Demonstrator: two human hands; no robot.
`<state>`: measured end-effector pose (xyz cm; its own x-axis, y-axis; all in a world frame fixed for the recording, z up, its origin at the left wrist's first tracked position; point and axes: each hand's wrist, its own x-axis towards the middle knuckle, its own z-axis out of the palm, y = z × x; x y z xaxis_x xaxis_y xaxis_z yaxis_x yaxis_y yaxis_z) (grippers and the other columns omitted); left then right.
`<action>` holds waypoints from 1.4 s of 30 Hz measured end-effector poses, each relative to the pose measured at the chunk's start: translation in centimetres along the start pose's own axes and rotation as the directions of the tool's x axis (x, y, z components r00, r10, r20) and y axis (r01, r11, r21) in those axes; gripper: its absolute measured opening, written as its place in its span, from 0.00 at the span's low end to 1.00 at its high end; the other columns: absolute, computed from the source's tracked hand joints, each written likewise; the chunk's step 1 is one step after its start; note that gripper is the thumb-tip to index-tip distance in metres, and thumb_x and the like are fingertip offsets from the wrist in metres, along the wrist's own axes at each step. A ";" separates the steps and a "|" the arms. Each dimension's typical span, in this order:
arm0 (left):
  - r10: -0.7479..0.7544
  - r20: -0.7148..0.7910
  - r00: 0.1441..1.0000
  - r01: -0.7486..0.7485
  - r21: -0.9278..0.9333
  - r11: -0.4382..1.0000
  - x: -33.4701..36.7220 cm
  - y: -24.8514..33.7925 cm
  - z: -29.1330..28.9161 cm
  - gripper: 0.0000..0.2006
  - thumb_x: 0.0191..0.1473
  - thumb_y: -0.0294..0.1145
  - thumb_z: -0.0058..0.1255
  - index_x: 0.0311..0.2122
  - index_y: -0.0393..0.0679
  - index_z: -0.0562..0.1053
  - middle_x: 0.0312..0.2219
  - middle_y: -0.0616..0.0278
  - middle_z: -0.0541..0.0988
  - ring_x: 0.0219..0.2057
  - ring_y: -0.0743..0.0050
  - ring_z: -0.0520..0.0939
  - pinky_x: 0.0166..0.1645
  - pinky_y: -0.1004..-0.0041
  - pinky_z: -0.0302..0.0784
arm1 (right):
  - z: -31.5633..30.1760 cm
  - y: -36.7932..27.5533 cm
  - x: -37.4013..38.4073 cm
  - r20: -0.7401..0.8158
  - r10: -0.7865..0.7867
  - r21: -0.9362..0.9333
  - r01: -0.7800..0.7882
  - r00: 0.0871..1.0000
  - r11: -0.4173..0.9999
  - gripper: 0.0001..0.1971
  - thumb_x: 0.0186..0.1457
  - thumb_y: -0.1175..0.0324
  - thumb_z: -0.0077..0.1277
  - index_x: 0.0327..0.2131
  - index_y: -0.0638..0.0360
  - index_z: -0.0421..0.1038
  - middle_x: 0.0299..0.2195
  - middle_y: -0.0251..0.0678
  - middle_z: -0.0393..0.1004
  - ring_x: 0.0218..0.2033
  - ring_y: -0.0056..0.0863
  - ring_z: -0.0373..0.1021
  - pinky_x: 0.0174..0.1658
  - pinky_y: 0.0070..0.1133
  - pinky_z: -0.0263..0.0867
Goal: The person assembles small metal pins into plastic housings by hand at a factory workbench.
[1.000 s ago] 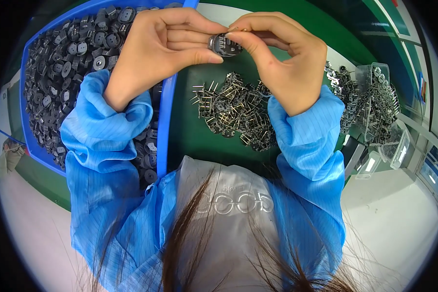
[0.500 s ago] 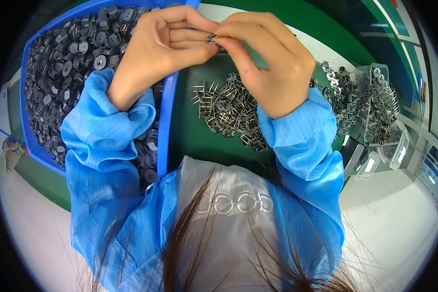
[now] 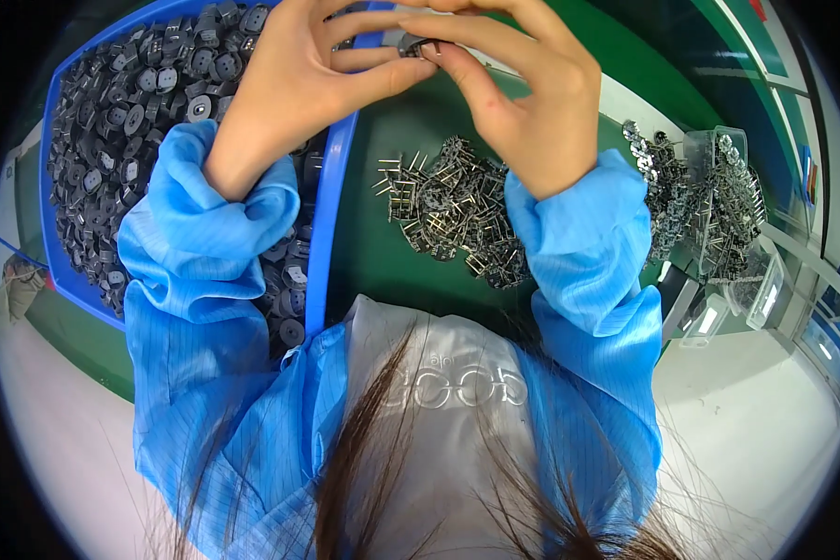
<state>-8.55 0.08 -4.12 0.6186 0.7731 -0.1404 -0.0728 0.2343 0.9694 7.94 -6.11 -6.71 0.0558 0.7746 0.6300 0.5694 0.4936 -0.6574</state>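
Observation:
At the top of the head view, a small dark rounded part sits between the fingertips of both hands. My left hand is closed on it from the left, with thumb and fingers meeting at the part. From the right, the thumb and fingers of my right hand pinch the same part. Fingertips hide much of it, so its exact kind cannot be told. Below the hands lies a loose pile of small dark pieces with metal pins, apart from both hands.
A large blue bin full of dark round plastic parts stands at the left. The pile rests on a green work surface. Toward the right are a clear plastic box of pinned metal pieces and more pieces beside it.
Both hands have shifted slightly up and away with the part. Their fingers have moved on it, and more of its dark body shows now.

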 end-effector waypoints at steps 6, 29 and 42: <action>0.399 0.235 0.887 -0.352 0.901 0.253 -0.3 0.8 -6.3 0.17 0.40 0.16 0.58 0.39 0.40 0.72 0.38 0.63 0.77 0.40 0.71 0.78 0.39 0.75 0.75 | -0.7 3.5 2.7 0.098 0.276 -0.251 -0.244 0.956 0.937 0.06 0.45 0.79 0.55 0.30 0.64 0.77 0.27 0.40 0.73 0.25 0.30 0.73 0.28 0.20 0.68; 0.042 0.308 0.951 -0.307 0.908 0.285 -0.9 -1.7 -11.3 0.14 0.34 0.17 0.59 0.30 0.35 0.68 0.30 0.56 0.70 0.31 0.59 0.72 0.38 0.69 0.69 | -1.1 -1.0 -5.0 0.495 0.591 -0.378 -0.454 0.637 0.807 0.08 0.44 0.68 0.57 0.30 0.57 0.76 0.24 0.41 0.77 0.27 0.39 0.74 0.34 0.29 0.71; 0.075 -0.032 0.997 0.009 0.959 0.284 -0.2 0.8 -8.8 0.05 0.43 0.19 0.55 0.26 0.34 0.70 0.30 0.55 0.78 0.31 0.70 0.79 0.40 0.74 0.74 | -4.0 -1.4 -4.2 0.515 0.524 -0.285 -0.441 0.678 0.851 0.09 0.42 0.79 0.52 0.32 0.61 0.73 0.24 0.40 0.76 0.26 0.34 0.75 0.32 0.25 0.72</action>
<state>-15.60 5.28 -5.11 0.5864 0.8066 -0.0739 0.7350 -0.4915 0.4672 10.19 -11.63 -6.81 -0.0863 0.9877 -0.1302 0.6941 -0.0341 -0.7191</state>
